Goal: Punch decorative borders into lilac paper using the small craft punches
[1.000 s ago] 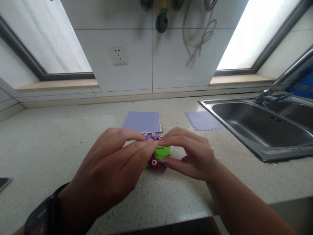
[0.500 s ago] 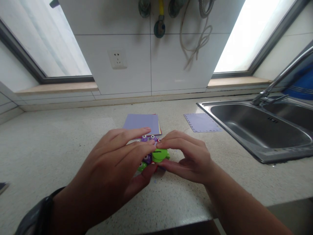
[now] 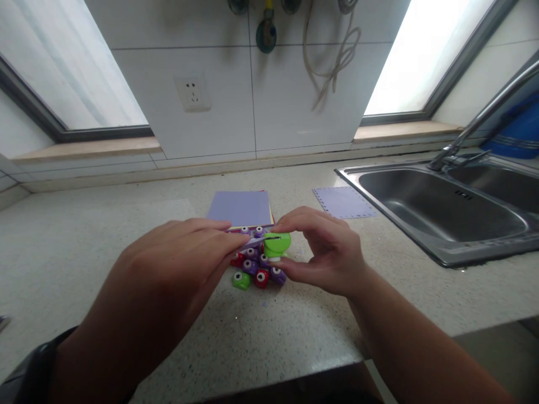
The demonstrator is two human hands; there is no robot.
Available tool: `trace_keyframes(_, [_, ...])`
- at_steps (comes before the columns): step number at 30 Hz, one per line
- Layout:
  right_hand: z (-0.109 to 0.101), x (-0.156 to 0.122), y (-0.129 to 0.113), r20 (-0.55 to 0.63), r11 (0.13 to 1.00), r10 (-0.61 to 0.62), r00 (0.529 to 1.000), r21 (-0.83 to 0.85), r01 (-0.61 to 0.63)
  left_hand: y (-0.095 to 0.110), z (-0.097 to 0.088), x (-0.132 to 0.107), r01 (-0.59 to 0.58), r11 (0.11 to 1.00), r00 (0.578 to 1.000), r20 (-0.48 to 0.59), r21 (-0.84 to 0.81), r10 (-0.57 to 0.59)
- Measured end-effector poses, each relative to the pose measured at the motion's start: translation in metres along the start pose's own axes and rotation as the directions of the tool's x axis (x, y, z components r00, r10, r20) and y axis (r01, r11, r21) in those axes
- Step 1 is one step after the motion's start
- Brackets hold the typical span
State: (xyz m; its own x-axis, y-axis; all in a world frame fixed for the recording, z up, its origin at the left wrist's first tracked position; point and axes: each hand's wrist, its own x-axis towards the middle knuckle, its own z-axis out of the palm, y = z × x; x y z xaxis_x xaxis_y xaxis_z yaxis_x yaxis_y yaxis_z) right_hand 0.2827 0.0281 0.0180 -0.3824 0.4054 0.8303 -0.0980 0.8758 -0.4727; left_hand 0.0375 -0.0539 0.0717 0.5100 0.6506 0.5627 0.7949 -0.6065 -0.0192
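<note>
At the counter (image 3: 105, 235), toward its front edge.
The right hand (image 3: 326, 252) pinches a round, glossy green punch (image 3: 277, 245) (dark slot in its side) above the counter's middle; the left hand (image 3: 177, 269) pinches a pale paper strip (image 3: 255, 242) at that slot.

Single view, head-worn camera. Sitting above near edge of desk (image 3: 105, 235), looking forward and down toward far edge and tiled wall (image 3: 295, 101). Working at close range: left hand (image 3: 168, 275) and right hand (image 3: 332, 258) filling frame centre. Sink (image 3: 442, 207) lying toward right edge.
</note>
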Motion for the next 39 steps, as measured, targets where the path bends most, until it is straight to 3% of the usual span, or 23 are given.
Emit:
trace_keyframes(15, [0.0039, -0.004, 0.0025, 0.109, 0.996, 0.076, 0.991, 0.042, -0.081, -0.0063, -0.0048, -0.0032, -0.058, 0.998, 0.995, 0.087, 0.039, 0.055])
trace_keyframes(21, [0.0028, 0.0011, -0.0004, 0.122, 0.999, 0.03, 0.992, 0.03, -0.034, -0.0068, -0.0049, -0.0045, -0.06, 0.997, 0.994, 0.09, 0.057, 0.055])
trace_keyframes(39, [0.002, -0.0006, 0.0014, 0.198, 0.997, 0.037, 0.979, 0.054, -0.049, -0.0033, -0.0101, -0.0003, -0.019, 0.996, 0.995, 0.099, 0.085, 0.011])
